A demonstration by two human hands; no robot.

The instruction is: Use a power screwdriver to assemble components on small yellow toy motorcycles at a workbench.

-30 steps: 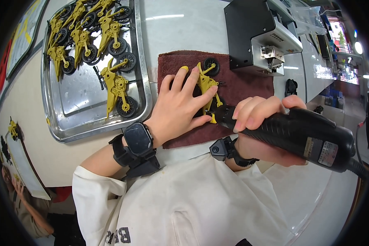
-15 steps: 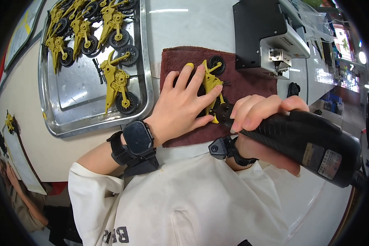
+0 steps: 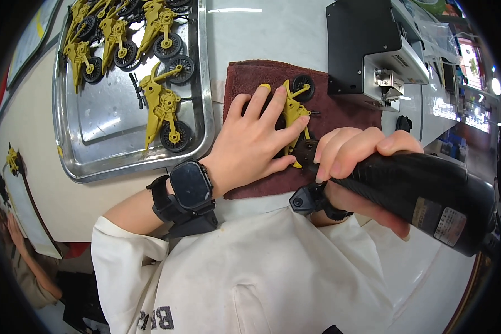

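A yellow toy motorcycle [image 3: 296, 114] with black wheels lies on its side on a dark red cloth [image 3: 344, 118]. My left hand [image 3: 240, 142] holds it down, with the fingers over its left part and the thumb by its near end; part of it is hidden beneath them. In my right hand [image 3: 357, 151] is a black electric screwdriver [image 3: 428, 186], gripped around its body and tilted toward the left. Its front end meets the motorcycle's near right side. The tip itself is hidden from view.
At left, a metal tray [image 3: 89, 173] holds several more yellow toy motorcycles [image 3: 160, 107]. A black and grey machine [image 3: 353, 53] stands right of the cloth at the back. Another person's arm [image 3: 30, 261] shows at the far left, near a pale board [image 3: 32, 214].
The whole view has shifted slightly, moving the cloth, hands and machine a little to the right. Both hands keep their hold, and the screwdriver stays against the motorcycle.
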